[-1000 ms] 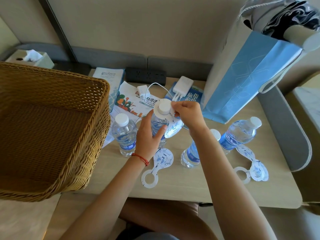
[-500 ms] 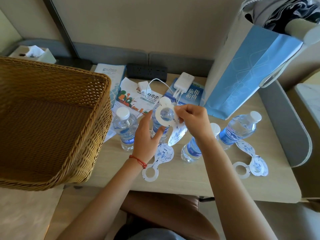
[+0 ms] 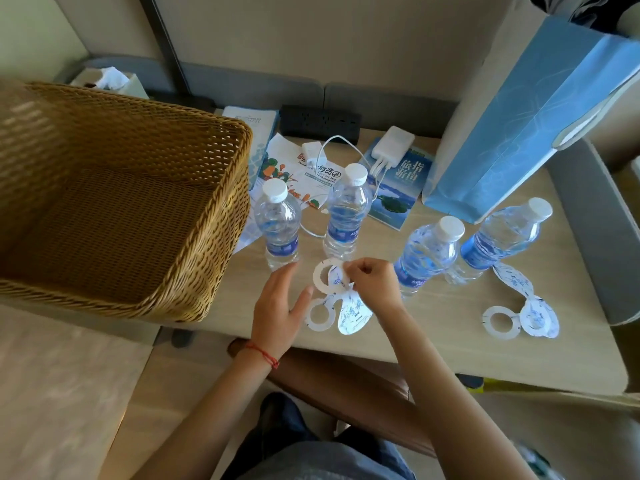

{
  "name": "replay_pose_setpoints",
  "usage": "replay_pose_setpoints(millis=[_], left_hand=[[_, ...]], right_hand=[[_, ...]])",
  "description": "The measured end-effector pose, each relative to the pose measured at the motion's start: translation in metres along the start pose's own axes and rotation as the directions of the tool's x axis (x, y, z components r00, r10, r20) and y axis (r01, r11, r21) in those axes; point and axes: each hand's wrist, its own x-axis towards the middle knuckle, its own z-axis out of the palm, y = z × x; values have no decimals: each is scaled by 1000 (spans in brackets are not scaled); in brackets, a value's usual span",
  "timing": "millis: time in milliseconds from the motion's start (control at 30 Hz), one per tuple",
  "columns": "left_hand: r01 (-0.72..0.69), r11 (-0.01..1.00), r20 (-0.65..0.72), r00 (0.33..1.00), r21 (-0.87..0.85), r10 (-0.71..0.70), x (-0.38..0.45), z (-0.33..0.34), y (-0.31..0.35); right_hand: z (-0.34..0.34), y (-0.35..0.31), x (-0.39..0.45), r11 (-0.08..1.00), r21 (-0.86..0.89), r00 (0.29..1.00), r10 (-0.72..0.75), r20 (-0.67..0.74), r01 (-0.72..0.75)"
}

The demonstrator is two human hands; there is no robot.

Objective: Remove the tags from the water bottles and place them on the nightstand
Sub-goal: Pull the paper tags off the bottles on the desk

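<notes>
Several clear water bottles with white caps stand on the wooden nightstand [image 3: 433, 341]: one at the left [image 3: 278, 225], one in the middle [image 3: 346, 213], two at the right [image 3: 427, 256] [image 3: 502, 237]. None has a tag on its neck. My right hand [image 3: 372, 278] pinches a white and blue paper tag [image 3: 327, 277] just above another tag [image 3: 341, 315] lying on the nightstand. My left hand [image 3: 278, 308] hovers open beside them, holding nothing. Two more tags [image 3: 519, 313] lie near the right bottles.
A large wicker basket [image 3: 194, 271] fills the left side. Brochures [image 3: 398, 188], a white charger with cable [image 3: 391, 150] and a black power strip [image 3: 320, 121] lie at the back. A blue paper bag [image 3: 519, 133] stands at the back right. A tissue box [image 3: 110, 81] is far left.
My right hand has lifted the tag off the middle bottle's neck and brought it down to the nightstand. My left hand has let go of that bottle and dropped lower.
</notes>
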Motion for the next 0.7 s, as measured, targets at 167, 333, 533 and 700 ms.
replay_pose_setpoints(millis=[167, 333, 533, 700], left_hand=[[40, 998, 10, 999, 39, -40, -8, 0, -10], [47, 996, 1, 999, 76, -47, -9, -4, -14], [9, 995, -57, 998, 95, -3, -1, -20, -10], [-47, 994, -107, 993, 97, 57, 12, -35, -3]], right_hand=[[17, 23, 7, 995, -64, 997, 77, -3, -77], [19, 33, 6, 988, -147, 999, 30, -37, -35], [11, 16, -13, 935, -247, 950, -290, -116, 256], [-12, 10, -43, 801, -312, 746, -593, -303, 510]])
